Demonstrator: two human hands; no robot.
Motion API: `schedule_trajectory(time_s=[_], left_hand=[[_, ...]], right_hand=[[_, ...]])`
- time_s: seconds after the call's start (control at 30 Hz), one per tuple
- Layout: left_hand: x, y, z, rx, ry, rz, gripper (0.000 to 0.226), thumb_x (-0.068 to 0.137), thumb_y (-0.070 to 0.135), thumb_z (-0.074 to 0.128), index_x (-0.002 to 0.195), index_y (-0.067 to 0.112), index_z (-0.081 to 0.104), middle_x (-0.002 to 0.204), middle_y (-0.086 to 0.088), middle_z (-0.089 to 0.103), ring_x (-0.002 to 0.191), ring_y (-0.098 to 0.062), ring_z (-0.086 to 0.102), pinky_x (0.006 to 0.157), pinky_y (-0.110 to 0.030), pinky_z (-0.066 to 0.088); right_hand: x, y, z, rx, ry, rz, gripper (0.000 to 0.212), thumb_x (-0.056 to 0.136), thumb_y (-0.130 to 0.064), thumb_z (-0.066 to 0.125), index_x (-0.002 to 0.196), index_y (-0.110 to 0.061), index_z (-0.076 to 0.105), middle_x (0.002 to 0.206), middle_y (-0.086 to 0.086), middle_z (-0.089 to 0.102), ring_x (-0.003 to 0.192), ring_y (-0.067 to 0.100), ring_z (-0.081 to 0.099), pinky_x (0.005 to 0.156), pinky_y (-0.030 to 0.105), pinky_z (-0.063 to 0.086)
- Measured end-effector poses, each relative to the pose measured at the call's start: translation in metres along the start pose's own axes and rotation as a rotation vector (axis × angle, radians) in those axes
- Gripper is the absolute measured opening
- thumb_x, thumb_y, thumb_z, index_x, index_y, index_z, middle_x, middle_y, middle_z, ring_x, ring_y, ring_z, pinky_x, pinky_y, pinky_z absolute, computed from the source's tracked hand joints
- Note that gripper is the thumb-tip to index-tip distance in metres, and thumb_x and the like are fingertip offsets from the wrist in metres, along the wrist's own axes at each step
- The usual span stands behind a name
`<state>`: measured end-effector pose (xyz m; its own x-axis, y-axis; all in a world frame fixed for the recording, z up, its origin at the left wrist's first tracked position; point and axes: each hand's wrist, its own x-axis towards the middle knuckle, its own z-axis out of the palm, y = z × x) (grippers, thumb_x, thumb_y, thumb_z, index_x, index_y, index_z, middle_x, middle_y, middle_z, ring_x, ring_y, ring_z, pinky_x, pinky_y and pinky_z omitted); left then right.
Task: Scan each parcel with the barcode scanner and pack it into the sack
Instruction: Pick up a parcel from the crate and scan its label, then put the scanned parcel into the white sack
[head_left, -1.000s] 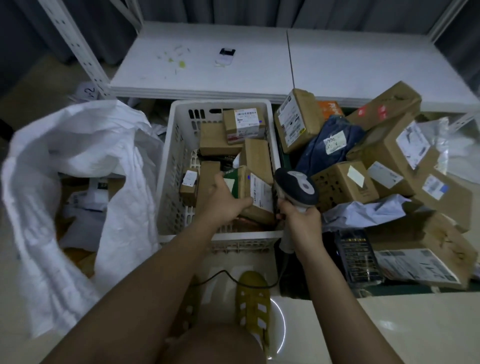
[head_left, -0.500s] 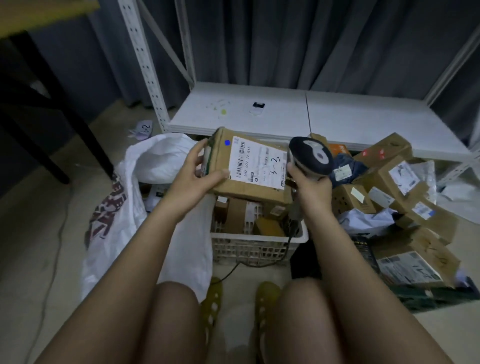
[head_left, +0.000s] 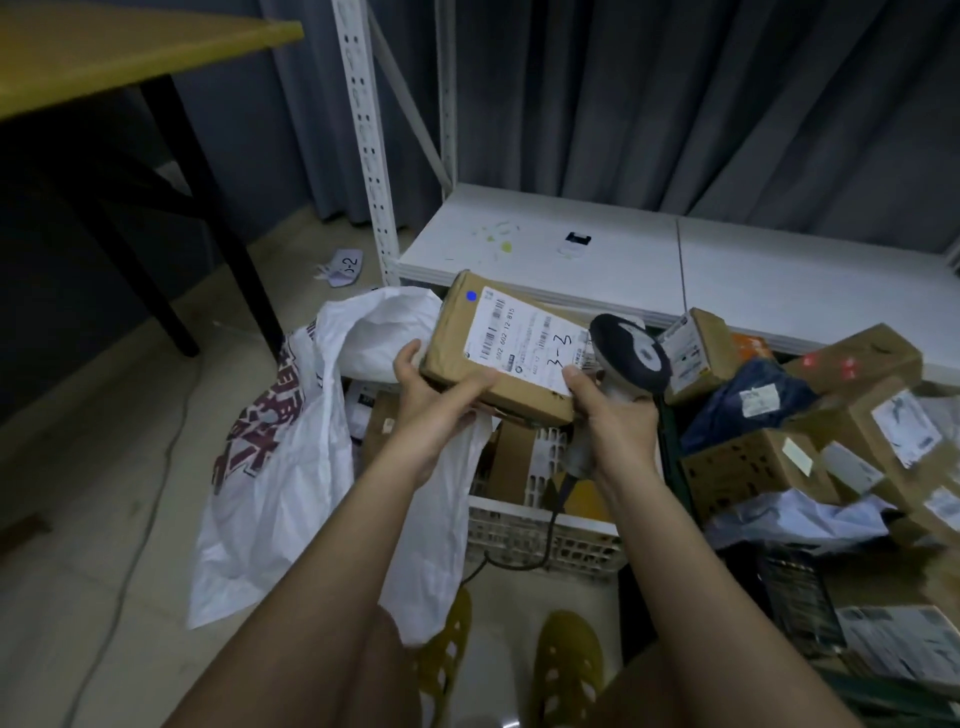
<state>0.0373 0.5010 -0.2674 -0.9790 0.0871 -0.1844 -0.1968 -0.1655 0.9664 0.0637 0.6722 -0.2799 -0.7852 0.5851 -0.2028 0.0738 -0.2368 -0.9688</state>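
Grey-curtained storeroom: left hand grips box; right hand clamps scanner; sack at 7 o'clock, left hand nearer.

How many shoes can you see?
2: the left shoe below the white sack, the right shoe in front of the white crate.
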Motion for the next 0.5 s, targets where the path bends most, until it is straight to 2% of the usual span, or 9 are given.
schedule_trajectory(time_s=[0.07,0.13,0.2,0.23,0.3,0.4,0.43,0.5], left_hand=[[0.011,0.005,-0.006,0.049,0.079,0.032,0.089,0.067,0.037,0.081,0.134,0.034,0.023,0.12,0.011,0.051,0.114,-0.015,0.055,0.102,-0.043,0.047],[0.018,0.01,-0.016,0.017,0.07,0.037,0.065,0.078,0.03,0.076,0.124,0.036,0.031,0.12,0.006,0.055,0.114,-0.018,0.057,0.1,-0.042,0.048],[0.022,0.009,-0.024,-0.028,-0.001,0.02,0.045,0.087,0.02,0.067,0.12,0.036,0.041,0.127,-0.002,0.056,0.114,-0.02,0.059,0.091,-0.036,0.052],[0.022,0.007,-0.025,-0.012,-0.035,0.024,0.043,0.089,0.017,0.065,0.122,0.035,0.044,0.129,-0.004,0.056,0.114,-0.02,0.06,0.086,-0.033,0.052],[0.023,0.001,-0.022,0.05,-0.07,0.036,0.056,0.085,0.022,0.07,0.131,0.033,0.04,0.13,-0.004,0.056,0.113,-0.02,0.06,0.08,-0.029,0.052],[0.026,-0.001,-0.015,-0.009,0.049,0.013,0.081,0.066,0.041,0.081,0.13,0.028,0.034,0.127,-0.005,0.058,0.112,-0.019,0.06,0.079,-0.027,0.051],[0.026,0.0,-0.014,-0.051,0.087,0.012,0.081,0.064,0.043,0.085,0.126,0.024,0.037,0.128,-0.008,0.058,0.112,-0.02,0.06,0.08,-0.028,0.05],[0.022,-0.001,-0.013,-0.098,0.074,-0.001,0.069,0.068,0.045,0.076,0.124,0.021,0.044,0.131,-0.01,0.059,0.113,-0.02,0.061,0.085,-0.034,0.051]], right_hand=[[0.004,-0.005,-0.002,-0.02,0.012,-0.039,0.033,0.076,-0.023,0.082,0.105,-0.016,0.068,0.112,0.003,0.071,0.106,0.019,0.065,0.1,0.045,0.05],[0.009,-0.012,-0.009,-0.065,0.032,-0.1,0.046,0.08,-0.025,0.079,0.12,-0.009,0.063,0.118,0.005,0.068,0.111,0.018,0.063,0.102,0.042,0.049],[0.016,-0.017,-0.018,-0.093,-0.01,-0.147,0.042,0.081,-0.026,0.078,0.118,-0.009,0.064,0.113,0.005,0.07,0.108,0.018,0.064,0.097,0.039,0.051],[0.018,-0.018,-0.02,-0.116,-0.054,-0.147,0.036,0.081,-0.026,0.078,0.113,-0.012,0.067,0.109,0.003,0.071,0.106,0.017,0.064,0.093,0.036,0.052],[0.018,-0.016,-0.02,-0.145,-0.168,-0.114,0.037,0.078,-0.024,0.08,0.111,-0.013,0.068,0.108,-0.001,0.072,0.104,0.014,0.066,0.086,0.029,0.053],[0.01,-0.008,-0.014,-0.132,-0.307,-0.101,0.039,0.075,-0.013,0.081,0.111,-0.017,0.067,0.101,-0.01,0.073,0.096,0.005,0.069,0.076,0.019,0.057],[0.008,-0.006,-0.012,-0.117,-0.315,-0.106,0.036,0.075,-0.01,0.08,0.107,-0.018,0.067,0.096,-0.013,0.073,0.092,0.001,0.069,0.074,0.018,0.057],[0.004,-0.006,-0.009,-0.077,-0.304,-0.122,0.029,0.076,-0.006,0.079,0.098,-0.02,0.067,0.085,-0.017,0.072,0.081,-0.006,0.068,0.066,0.013,0.055]])
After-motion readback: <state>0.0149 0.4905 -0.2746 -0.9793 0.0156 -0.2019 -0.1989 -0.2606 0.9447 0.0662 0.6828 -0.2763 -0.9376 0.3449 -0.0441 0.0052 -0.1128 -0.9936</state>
